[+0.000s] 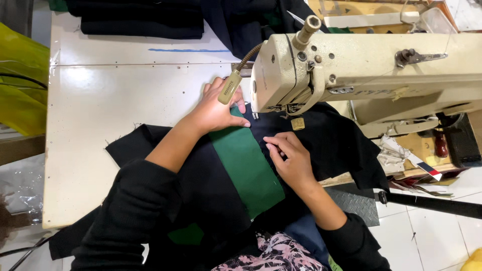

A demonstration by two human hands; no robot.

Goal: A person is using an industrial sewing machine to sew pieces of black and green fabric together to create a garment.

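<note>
Under the head of the cream sewing machine (351,70), seen from the head camera, I am lining up the green fabric strip (247,163) on the black fabric (331,140) lying across the white bench (100,110). My left hand (218,108) is resting flat, fingers spread, pressing the strip's far end beside the needle area. My right hand (291,158) is half curled, fingertips pinching the strip's right edge. I judge the seam is being prepared; the next move is needing straight edges and steady feeding.
</note>
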